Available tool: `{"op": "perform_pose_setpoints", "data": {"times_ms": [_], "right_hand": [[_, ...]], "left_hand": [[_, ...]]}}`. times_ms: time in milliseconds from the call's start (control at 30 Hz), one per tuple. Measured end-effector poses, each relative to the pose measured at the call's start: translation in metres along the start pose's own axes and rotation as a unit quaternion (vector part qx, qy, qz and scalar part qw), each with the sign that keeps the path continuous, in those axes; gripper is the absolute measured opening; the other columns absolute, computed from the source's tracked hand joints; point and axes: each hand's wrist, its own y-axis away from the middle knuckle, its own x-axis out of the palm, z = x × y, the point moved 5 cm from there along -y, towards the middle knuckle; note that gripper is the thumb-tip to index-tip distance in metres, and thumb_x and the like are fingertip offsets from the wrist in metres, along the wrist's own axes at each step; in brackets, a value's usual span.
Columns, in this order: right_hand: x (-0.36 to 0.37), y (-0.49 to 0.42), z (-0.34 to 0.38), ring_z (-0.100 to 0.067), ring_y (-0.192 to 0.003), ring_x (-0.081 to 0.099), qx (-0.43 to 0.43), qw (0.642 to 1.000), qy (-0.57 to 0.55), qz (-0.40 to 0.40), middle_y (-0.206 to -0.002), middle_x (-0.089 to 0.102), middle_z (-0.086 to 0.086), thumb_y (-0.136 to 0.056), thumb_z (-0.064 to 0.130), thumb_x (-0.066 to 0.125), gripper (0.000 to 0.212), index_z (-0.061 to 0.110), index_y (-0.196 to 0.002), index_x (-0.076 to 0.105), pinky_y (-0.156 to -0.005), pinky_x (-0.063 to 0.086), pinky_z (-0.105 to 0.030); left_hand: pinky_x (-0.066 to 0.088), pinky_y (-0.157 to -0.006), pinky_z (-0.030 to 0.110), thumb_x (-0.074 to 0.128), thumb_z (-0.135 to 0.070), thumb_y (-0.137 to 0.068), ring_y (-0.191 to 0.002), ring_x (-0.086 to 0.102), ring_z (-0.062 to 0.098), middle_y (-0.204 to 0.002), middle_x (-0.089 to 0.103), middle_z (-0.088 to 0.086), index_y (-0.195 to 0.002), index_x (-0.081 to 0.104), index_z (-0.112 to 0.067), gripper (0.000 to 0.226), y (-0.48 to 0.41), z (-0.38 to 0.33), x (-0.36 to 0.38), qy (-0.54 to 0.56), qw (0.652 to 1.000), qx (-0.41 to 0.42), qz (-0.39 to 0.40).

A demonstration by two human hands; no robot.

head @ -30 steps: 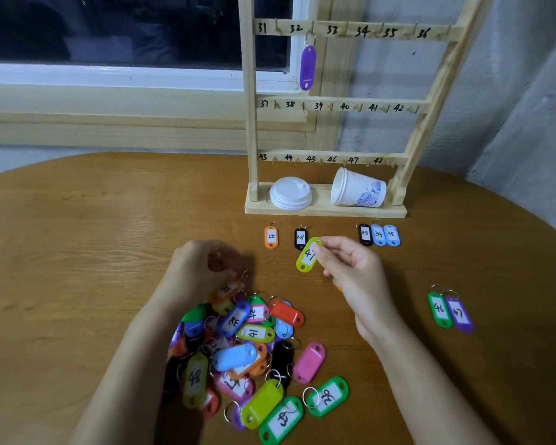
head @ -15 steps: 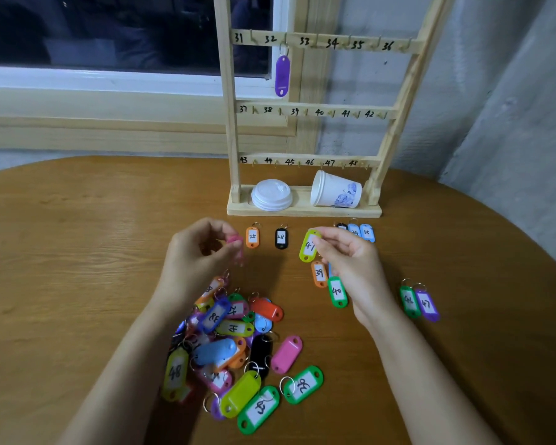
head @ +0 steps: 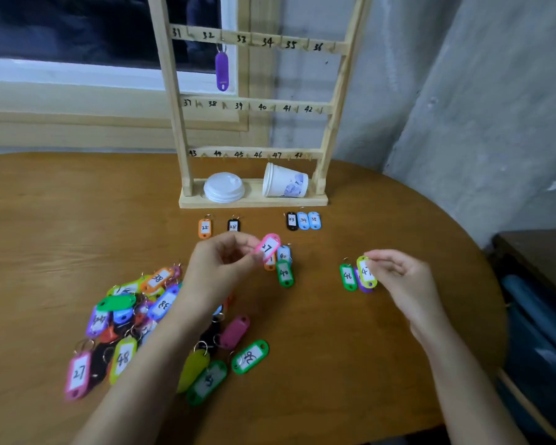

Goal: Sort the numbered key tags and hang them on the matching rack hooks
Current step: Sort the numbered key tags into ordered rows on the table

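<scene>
My left hand (head: 220, 263) pinches a pink tag (head: 268, 247) marked 27 above the table's middle. My right hand (head: 398, 277) pinches a yellow-green tag (head: 366, 271) marked 47, held over a green tag (head: 347, 276) and a purple tag (head: 362, 285) lying at the right. A heap of coloured tags (head: 148, 319) lies under my left forearm. The wooden rack (head: 254, 106) stands at the table's back, its hooks numbered 31 to 48. One purple tag (head: 221, 71) hangs near hook 32.
Small rows of sorted tags lie before the rack: orange 25 (head: 204, 227), black 28 (head: 233, 225), black and two blue (head: 303, 220). A green 40 tag (head: 284, 273) lies by my left hand. A white lid (head: 223, 187) and tipped paper cup (head: 284, 182) sit on the rack's base.
My right hand carried the yellow-green tag to the right, over the green and purple pair. My left hand lifted a pink tag from the heap toward the middle.
</scene>
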Motion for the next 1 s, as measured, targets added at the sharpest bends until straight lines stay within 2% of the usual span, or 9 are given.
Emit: {"op": "perform_pose_setpoints", "data": {"times_ms": [100,167,267,433,533,667,800,867,1000], "right_hand": [[-0.007,0.009,-0.014,-0.006,-0.069,0.065,-0.008,0.998,0.069,-0.001,-0.077,0.07,0.002,-0.084,0.007,0.068,0.017,0.023,-0.086,0.07,-0.059,0.047,-0.011],[-0.01,0.01,-0.022,-0.005,-0.065,0.064,-0.012,0.994,0.111,-0.009,-0.071,0.068,0.008,-0.082,0.011,0.07,0.019,0.03,-0.08,0.069,-0.061,0.048,-0.02],[-0.013,0.01,-0.027,-0.005,-0.059,0.061,-0.016,0.986,0.162,-0.02,-0.063,0.064,0.014,-0.079,0.019,0.072,0.01,0.029,-0.081,0.071,-0.061,0.048,-0.03],[-0.011,0.013,-0.025,-0.002,-0.058,0.06,-0.034,0.978,0.201,-0.031,-0.065,0.063,0.01,-0.079,0.022,0.074,0.01,0.03,-0.084,0.069,-0.053,0.044,-0.019],[-0.01,0.013,-0.018,0.002,-0.056,0.058,-0.047,0.979,0.192,-0.043,-0.07,0.064,0.009,-0.08,0.023,0.073,0.01,0.025,-0.09,0.071,-0.049,0.042,-0.009],[0.003,0.01,0.001,0.001,-0.067,0.061,-0.071,0.982,0.174,-0.035,-0.079,0.067,0.011,-0.083,0.025,0.07,0.009,0.024,-0.092,0.072,-0.055,0.044,-0.01],[0.043,0.008,0.025,0.001,-0.081,0.063,-0.101,0.986,0.129,0.032,-0.084,0.069,0.016,-0.087,0.025,0.065,0.008,0.026,-0.091,0.072,-0.067,0.048,-0.012],[0.071,0.011,0.039,0.001,-0.083,0.063,-0.118,0.987,0.081,0.078,-0.086,0.071,0.013,-0.087,0.022,0.064,0.009,0.023,-0.091,0.073,-0.073,0.048,-0.013],[0.119,0.018,0.057,-0.005,-0.079,0.065,-0.109,0.983,0.018,0.144,-0.084,0.071,0.004,-0.086,0.018,0.067,0.008,0.016,-0.092,0.072,-0.075,0.049,-0.023]], "left_hand": [[0.048,-0.068,0.027,0.069,-0.004,-0.081,-0.072,0.062,0.015,-0.08,0.07,0.013,-0.086,0.068,-0.003,0.005,0.002,0.003,0.004,-0.024,1.0,-0.011,0.011],[0.048,-0.063,0.026,0.07,-0.006,-0.081,-0.069,0.063,0.012,-0.08,0.071,0.012,-0.083,0.068,-0.007,0.003,0.003,0.007,0.003,-0.04,0.999,-0.019,0.009],[0.047,-0.065,0.026,0.071,-0.007,-0.081,-0.069,0.063,0.011,-0.08,0.071,0.011,-0.081,0.068,-0.01,0.004,0.003,0.012,0.0,-0.043,0.999,-0.027,-0.003],[0.047,-0.065,0.023,0.071,-0.008,-0.081,-0.067,0.063,0.007,-0.079,0.072,0.009,-0.083,0.068,-0.008,0.004,0.005,0.011,-0.003,-0.048,0.998,-0.024,-0.016],[0.049,-0.066,0.023,0.071,-0.008,-0.081,-0.067,0.064,0.006,-0.079,0.072,0.008,-0.083,0.068,-0.009,0.004,0.004,0.011,-0.004,-0.052,0.998,-0.028,-0.021],[0.048,-0.061,0.017,0.068,-0.007,-0.083,-0.065,0.062,0.007,-0.079,0.071,0.011,-0.085,0.068,-0.007,0.002,0.002,0.01,-0.004,-0.04,0.999,-0.034,-0.015],[0.048,-0.06,0.018,0.068,-0.005,-0.084,-0.062,0.061,0.007,-0.074,0.07,0.01,-0.085,0.069,-0.007,0.003,-0.001,0.01,-0.005,-0.009,0.999,-0.041,-0.013],[0.049,-0.059,0.017,0.068,-0.005,-0.083,-0.06,0.062,0.005,-0.073,0.071,0.008,-0.083,0.068,-0.009,0.004,-0.002,0.01,-0.007,0.002,0.999,-0.044,-0.016],[0.047,-0.056,0.014,0.07,-0.003,-0.081,-0.058,0.062,0.004,-0.074,0.07,0.011,-0.084,0.069,-0.009,0.006,-0.002,0.01,-0.01,0.018,0.999,-0.043,-0.017]]}}
